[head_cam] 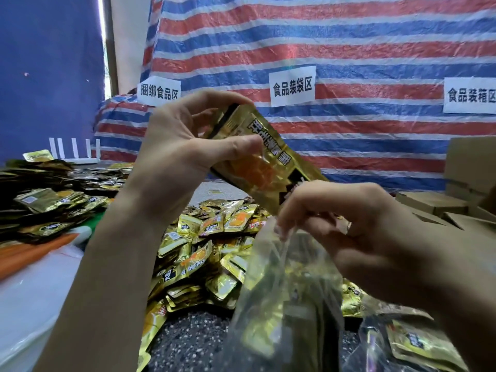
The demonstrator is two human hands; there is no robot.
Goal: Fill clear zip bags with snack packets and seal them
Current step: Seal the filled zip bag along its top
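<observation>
Across the back of my view hangs a red, white and blue striped tarp (335, 36), with a dark blue sheet (48, 63) beside it on the left. Below them I see the desk (188, 342), its speckled grey top bare only at the near edge. A loose heap of gold snack packets (212, 253) covers its middle, and flatter stacks of the same packets (48, 208) lie to the left. Brown cardboard boxes (467, 170) are piled at the right edge.

Nearest me, a clear zip bag (284, 307) hangs upright over the heap with gold packets already inside. The right hand (362, 226) holds it up, fingers (284, 224) pinching the rim at its mouth. The left hand (174, 159) is raised higher and grips one gold packet (271, 159), thumb pressed on its face and fingers (212, 100) curled over its top edge. That packet tilts down to the right, and its lower end disappears behind the right hand just above the bag's mouth; I cannot tell whether it is in yet.

Three white paper signs (292, 85) with printed characters are fixed to the tarp. A white router (76, 154) with upright antennas stands at the far left. A ring (349, 226) shows on the right hand.
</observation>
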